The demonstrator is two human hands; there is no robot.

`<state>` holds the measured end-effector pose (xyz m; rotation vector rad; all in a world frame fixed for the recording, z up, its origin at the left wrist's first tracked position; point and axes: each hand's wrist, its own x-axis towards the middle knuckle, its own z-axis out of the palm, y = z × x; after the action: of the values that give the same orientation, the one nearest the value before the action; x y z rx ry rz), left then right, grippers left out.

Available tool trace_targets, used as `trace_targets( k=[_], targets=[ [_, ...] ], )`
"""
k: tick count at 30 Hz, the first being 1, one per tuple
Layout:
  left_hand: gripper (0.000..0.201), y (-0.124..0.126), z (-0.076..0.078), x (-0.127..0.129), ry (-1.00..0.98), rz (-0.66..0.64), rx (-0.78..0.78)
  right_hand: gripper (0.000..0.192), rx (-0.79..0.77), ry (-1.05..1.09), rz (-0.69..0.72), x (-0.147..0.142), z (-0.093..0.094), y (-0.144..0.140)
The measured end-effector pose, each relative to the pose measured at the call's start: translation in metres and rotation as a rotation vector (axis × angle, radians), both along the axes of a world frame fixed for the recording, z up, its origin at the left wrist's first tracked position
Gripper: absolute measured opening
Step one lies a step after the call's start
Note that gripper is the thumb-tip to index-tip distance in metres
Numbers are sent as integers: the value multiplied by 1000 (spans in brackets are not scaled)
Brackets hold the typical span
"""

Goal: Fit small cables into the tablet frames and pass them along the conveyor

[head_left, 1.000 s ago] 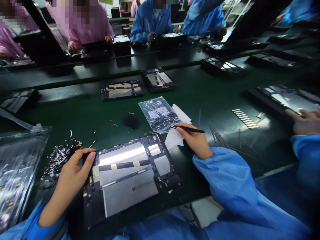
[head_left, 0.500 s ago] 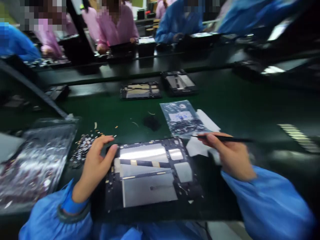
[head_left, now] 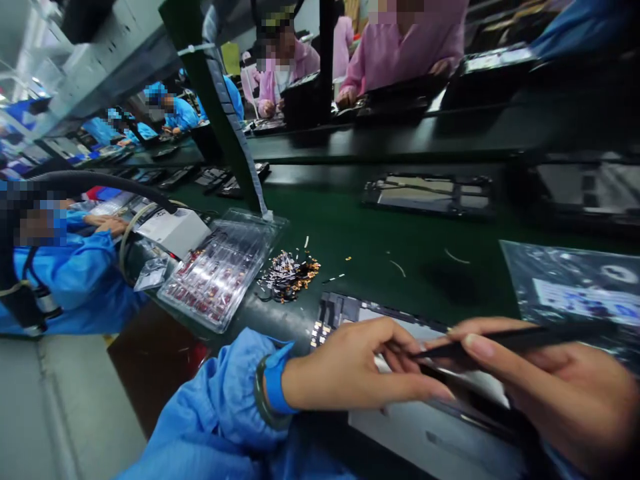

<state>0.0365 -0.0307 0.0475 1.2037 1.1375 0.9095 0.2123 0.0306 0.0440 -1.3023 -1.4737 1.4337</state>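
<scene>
Green mat all over the table [head_left: 380, 220], and right at the near edge sits an opened-up tablet [head_left: 440, 433], back cover off with the silver plates showing. Both hands are bunched together over it. The left hand [head_left: 350, 367] reaches in from the blue sleeve [head_left: 220, 413], its fingers stretched out toward the tip of the tweezers [head_left: 505, 343], thumb and fingers close together in a narrow pinch; can't really tell if there's anything tiny caught between them. The right hand [head_left: 565, 393] has its grip closed around those black tweezers, thumb pressed on top, the tool lying nearly level and pointing left.

Just left of the tablet there's a little heap of small gold-and-black parts [head_left: 287, 272] loose on the mat, and beside that a clear plastic tray [head_left: 220, 273] full of reddish bits. A static bag [head_left: 570, 287] lies on the right. Another open tablet [head_left: 430, 195] sits further back. A co-worker in blue [head_left: 65, 280] is on the left.
</scene>
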Motion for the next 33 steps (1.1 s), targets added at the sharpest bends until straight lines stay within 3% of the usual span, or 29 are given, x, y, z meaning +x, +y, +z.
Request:
trace_targets(
  k=[2, 5, 9, 17, 21, 27, 33],
  targets=[
    [32, -1, 0, 0, -8, 52, -2, 43, -173, 112, 110, -2, 5, 2],
    [26, -1, 0, 2, 42, 101, 0, 35, -372, 279, 105, -4, 7, 2],
    [22, 2, -4, 3, 103, 112, 14, 34, -435, 377, 107, -7, 3, 4],
    [24, 0, -7, 3, 73, 89, -34, 32, -435, 433, 126, -9, -2, 5],
    [24, 1, -7, -3, 187, 93, 51, 31, -383, 424, 85, -4, 2, 9],
    [17, -7, -2, -34, 485, 264, 292, 44, -138, 228, -175, 7, 1, 28],
    [24, -27, 2, -69, 555, 304, 218, 52, -63, 31, -144, 6, -19, 38]
  ],
)
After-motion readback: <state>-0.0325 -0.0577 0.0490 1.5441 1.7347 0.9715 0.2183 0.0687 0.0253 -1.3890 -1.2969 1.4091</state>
